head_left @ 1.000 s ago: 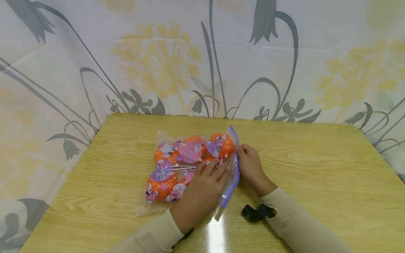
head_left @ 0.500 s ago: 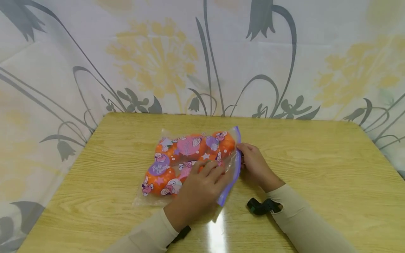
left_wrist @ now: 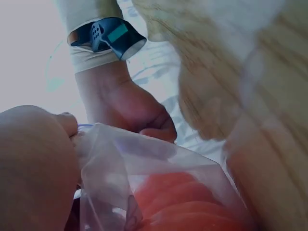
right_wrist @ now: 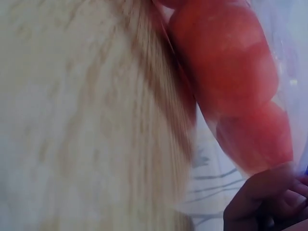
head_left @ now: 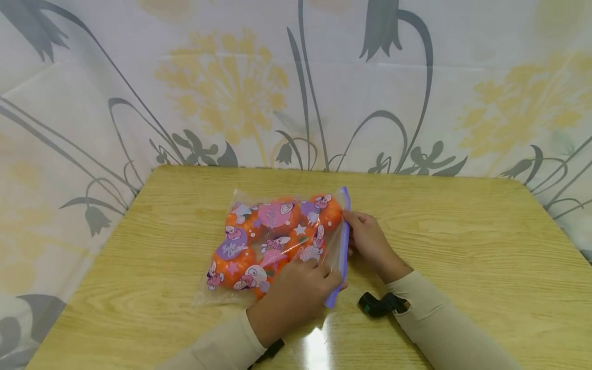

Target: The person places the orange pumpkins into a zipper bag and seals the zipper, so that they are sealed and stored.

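Observation:
A clear zip bag [head_left: 273,213] with pink and purple cartoon prints lies on the table, its purple zip strip [head_left: 344,241] towards the right. Inside are several orange, ribbed, pumpkin-like pieces [head_left: 236,272], which the right wrist view shows as rounded orange shapes [right_wrist: 231,57]. My left hand [head_left: 300,290] lies over the bag's near right corner and pinches the near end of the zip edge. Farther up that same edge, my right hand [head_left: 370,241] pinches the strip between thumb and fingers. My left fingertips are partly hidden in the head view.
The wooden table [head_left: 462,246] extends on both sides of the bag. A flower-printed cloth [head_left: 296,82] hangs behind its far edge. Black wrist devices [head_left: 381,304] are strapped on beige sleeves [head_left: 444,318].
My left hand has slid from the bag's printed face down and right to its near zip end, with fingers now curled on the edge. My right hand stays at the upper strip.

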Demonstrator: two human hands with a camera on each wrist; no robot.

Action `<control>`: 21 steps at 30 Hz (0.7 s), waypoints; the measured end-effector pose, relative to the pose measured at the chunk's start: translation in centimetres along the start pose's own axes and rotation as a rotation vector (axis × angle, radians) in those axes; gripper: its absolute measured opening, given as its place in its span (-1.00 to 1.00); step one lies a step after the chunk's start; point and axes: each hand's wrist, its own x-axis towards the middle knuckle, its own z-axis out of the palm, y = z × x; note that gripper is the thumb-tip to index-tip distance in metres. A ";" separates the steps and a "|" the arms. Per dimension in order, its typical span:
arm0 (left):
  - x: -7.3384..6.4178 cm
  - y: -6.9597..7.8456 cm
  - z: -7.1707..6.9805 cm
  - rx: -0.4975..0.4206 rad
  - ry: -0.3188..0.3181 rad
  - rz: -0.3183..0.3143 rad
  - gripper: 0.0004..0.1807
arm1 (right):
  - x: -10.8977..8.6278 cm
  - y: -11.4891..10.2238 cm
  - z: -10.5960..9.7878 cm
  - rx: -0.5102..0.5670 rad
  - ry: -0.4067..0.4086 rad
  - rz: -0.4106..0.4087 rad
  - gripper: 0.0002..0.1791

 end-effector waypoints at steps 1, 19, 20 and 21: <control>0.0 0.0 0.0 -0.013 -0.014 0.010 -0.78 | 0.0 -0.1 0.1 0.001 0.004 -0.011 -0.55; 0.4 0.1 -0.6 -0.102 -0.139 0.096 -0.83 | 0.6 0.1 1.1 -0.058 0.155 -0.059 -0.55; 0.4 0.1 -0.6 -0.115 -0.134 0.087 -0.83 | 0.5 0.0 1.1 -0.066 0.145 -0.064 -0.54; 0.3 0.1 -0.6 -0.130 -0.130 0.074 -0.84 | 0.5 -0.1 0.9 -0.066 0.129 -0.066 -0.54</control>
